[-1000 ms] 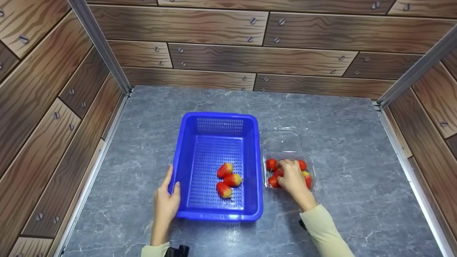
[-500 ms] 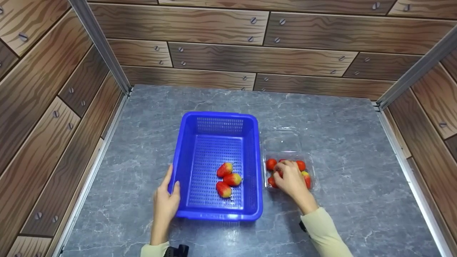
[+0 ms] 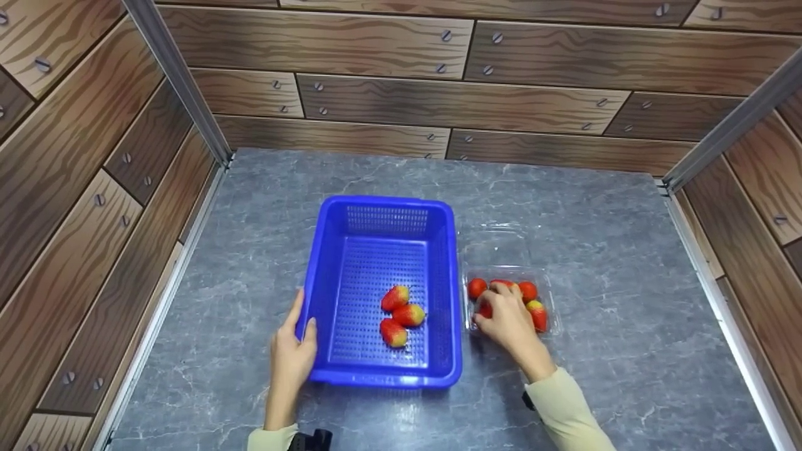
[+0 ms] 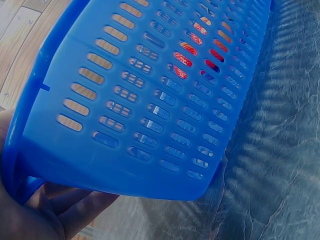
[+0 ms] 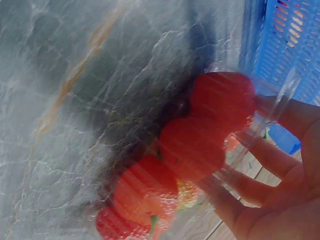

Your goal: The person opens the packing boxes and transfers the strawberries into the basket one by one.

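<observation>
My left hand [image 3: 293, 354] grips the left rim of a blue plastic basket [image 3: 318, 263], thumb over the rim. Inside the basket lie 3 red strawberries [image 3: 395, 332] with yellow ends. To its right stands a clear plastic clamshell box [image 3: 551, 300], lid folded back. My right hand [image 3: 510, 319] reaches into the box with bent fingers, and a red fruit shows between thumb and fingers at its left side; the hand partly hides it. Around the hand are round red tomatoes [image 3: 527, 290] and a strawberry [image 3: 537, 316]. In the right wrist view the tomatoes [image 5: 192, 149] press along the box wall.
The clear lid [image 3: 498, 244] lies behind the box, close to the basket's right side. A grey marbled tabletop [image 3: 614, 263] carries everything. Wood-patterned walls [image 3: 463, 103] enclose the back and both sides.
My right hand has shifted slightly left and toward me inside the box, uncovering more of the fruit at the back and right. The left hand and basket stay in place.
</observation>
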### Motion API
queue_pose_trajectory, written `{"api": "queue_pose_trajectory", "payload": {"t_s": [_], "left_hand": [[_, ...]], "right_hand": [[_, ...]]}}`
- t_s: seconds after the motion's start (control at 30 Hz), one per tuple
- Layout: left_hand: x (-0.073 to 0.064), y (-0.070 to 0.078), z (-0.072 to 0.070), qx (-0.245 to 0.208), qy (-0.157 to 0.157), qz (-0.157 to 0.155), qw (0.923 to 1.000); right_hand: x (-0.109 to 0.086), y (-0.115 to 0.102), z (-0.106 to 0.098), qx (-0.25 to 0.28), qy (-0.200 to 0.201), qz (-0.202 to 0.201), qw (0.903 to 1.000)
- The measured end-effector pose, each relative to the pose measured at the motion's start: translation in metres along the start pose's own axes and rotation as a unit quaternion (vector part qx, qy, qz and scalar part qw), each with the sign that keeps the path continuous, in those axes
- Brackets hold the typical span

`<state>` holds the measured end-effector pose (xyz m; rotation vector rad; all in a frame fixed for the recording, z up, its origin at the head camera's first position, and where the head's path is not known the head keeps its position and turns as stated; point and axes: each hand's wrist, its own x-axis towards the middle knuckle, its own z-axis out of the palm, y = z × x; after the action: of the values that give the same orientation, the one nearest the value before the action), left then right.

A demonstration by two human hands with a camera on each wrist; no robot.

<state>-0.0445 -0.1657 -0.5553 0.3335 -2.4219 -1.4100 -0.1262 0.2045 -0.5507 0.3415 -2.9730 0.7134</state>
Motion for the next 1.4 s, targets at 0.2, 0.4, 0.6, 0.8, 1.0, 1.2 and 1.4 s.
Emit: {"api": "queue_pose_trajectory", "payload": {"t_s": [0.2,0.4,0.6,0.8,1.0,1.2,1.4], "left_hand": [[0.0002,-0.0002,0.0002,-0.001,-0.001,-0.001,1.0],[-0.0002,-0.0005,0.0001,-0.003,-0.003,-0.003,1.0],[0.0006,0.0,-0.0003,-0.003,-0.001,0.001,1.0],[0.0007,0.0005,-0.0003,-0.008,-0.001,0.004,1.0],[0.0006,-0.0004,-0.0004,-0.009,-0.002,0.004,1.0],[0.0007,-0.0013,0.0001,-0.01,-0.004,0.002,0.9999],[0.0005,-0.0008,0.0003,-0.01,-0.001,0.006,0.9999]], "right_hand": [[-0.0003,-0.0011,-0.0012,-0.008,-0.001,0.002,1.0],[-0.003,-0.001,-0.0007,0.015,0.061,-0.01,0.998],[-0.005,-0.0047,-0.0017,0.056,0.093,-0.053,0.9927],[-0.0083,-0.007,-0.0026,0.067,0.019,-0.071,0.995],[-0.0071,-0.0085,-0.0017,0.085,-0.004,-0.076,0.9935],[-0.0053,-0.0084,0.0019,0.095,0.01,-0.108,0.9896],[-0.0052,-0.0043,0.0018,0.105,0.004,-0.1,0.9894]]}}
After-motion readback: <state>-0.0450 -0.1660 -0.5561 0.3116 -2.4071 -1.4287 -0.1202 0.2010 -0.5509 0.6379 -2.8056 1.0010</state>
